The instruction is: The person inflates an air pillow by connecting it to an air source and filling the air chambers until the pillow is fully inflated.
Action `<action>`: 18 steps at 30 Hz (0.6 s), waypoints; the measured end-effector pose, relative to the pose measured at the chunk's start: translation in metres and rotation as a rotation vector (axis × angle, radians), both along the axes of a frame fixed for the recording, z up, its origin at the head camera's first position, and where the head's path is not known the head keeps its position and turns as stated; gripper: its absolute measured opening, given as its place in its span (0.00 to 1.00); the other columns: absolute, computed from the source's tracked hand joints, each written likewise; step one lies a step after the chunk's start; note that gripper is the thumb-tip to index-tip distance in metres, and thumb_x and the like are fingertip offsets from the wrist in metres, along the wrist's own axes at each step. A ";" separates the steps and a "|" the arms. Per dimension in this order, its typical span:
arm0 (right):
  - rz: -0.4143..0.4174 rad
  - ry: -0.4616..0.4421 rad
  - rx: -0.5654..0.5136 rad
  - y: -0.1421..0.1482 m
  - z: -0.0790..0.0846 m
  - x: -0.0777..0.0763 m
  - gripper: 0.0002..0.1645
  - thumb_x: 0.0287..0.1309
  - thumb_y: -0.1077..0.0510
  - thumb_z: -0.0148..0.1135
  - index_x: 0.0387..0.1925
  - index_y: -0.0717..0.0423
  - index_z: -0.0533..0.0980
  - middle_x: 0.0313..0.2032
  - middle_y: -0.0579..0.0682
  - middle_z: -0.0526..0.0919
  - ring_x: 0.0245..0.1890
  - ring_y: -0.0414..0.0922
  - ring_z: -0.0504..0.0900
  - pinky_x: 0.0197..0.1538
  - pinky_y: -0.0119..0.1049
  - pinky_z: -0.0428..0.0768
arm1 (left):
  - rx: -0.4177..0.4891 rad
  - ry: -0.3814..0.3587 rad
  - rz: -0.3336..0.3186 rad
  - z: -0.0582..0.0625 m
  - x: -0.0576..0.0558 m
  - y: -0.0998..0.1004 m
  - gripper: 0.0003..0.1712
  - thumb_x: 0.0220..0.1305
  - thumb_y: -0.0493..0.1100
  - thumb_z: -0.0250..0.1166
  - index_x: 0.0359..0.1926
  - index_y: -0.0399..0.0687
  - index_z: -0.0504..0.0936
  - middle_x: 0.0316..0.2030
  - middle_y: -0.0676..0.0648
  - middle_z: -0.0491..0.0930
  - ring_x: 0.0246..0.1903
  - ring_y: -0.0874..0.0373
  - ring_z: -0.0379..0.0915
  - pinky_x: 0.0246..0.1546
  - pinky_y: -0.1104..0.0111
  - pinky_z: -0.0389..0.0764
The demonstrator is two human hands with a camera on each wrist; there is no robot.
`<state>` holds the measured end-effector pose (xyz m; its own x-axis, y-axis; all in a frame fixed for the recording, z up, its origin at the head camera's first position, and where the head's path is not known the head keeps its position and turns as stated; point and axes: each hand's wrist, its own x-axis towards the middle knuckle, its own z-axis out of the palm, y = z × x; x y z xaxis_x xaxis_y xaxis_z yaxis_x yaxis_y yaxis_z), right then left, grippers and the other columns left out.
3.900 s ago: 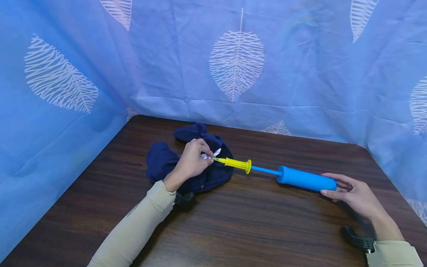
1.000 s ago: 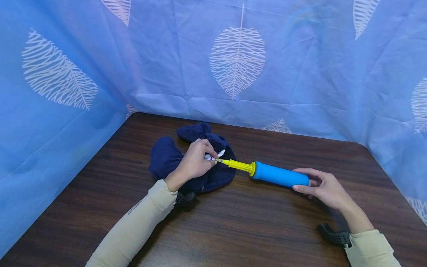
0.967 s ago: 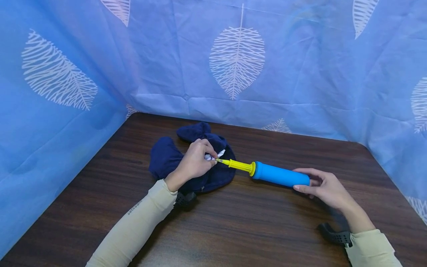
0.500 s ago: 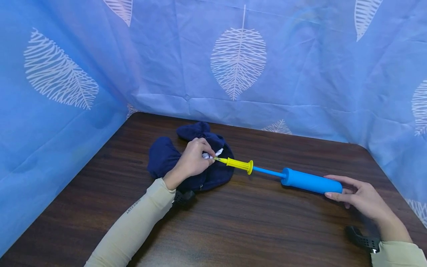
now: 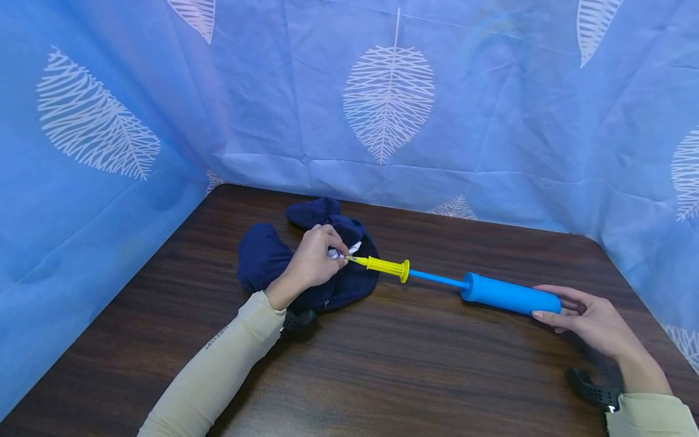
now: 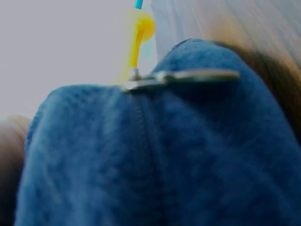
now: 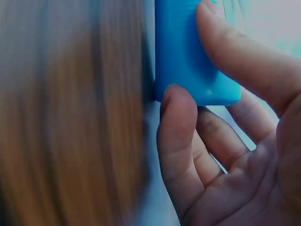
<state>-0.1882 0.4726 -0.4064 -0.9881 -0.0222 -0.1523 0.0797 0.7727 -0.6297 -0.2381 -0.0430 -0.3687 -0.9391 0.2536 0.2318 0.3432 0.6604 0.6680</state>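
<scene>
In the head view a hand air pump (image 5: 510, 294) with a blue barrel lies across the table, its blue rod (image 5: 437, 278) drawn out of the barrel. The yellow nozzle end (image 5: 386, 266) points left to a navy cloth neck pillow (image 5: 262, 255). My left hand (image 5: 312, 260) pinches the nozzle's tip against white material (image 5: 355, 247) in the pillow's opening; the exact join is hidden by the fingers. My right hand (image 5: 592, 318) grips the barrel's far end, thumb on one side and fingers around the other. A zip pull (image 6: 188, 79) shows on the cloth in the left wrist view.
The dark wooden table (image 5: 415, 376) runs under both forearms. A blue curtain (image 5: 491, 109) with white leaf prints stands behind it and at both sides. A black wrist strap (image 5: 595, 388) hangs below the right wrist.
One second ago the barrel met the yellow end; my right hand has since drawn it right, baring the rod. In the last half second little differs. The left hand keeps its pinch.
</scene>
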 end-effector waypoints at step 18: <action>0.100 0.070 -0.078 -0.080 0.001 -0.009 0.41 0.69 0.44 0.74 0.75 0.57 0.73 0.50 0.62 0.91 0.33 0.42 0.89 0.37 0.38 0.87 | -0.002 0.016 -0.006 0.001 0.005 0.007 0.05 0.63 0.30 0.76 0.38 0.40 0.95 0.42 0.46 0.84 0.47 0.49 0.74 0.51 0.58 0.81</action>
<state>-0.1975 0.3927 -0.4052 -0.9885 -0.1305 -0.0769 -0.0419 0.7233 -0.6893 -0.2331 -0.0362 -0.3674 -0.9337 0.2602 0.2459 0.3579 0.6596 0.6610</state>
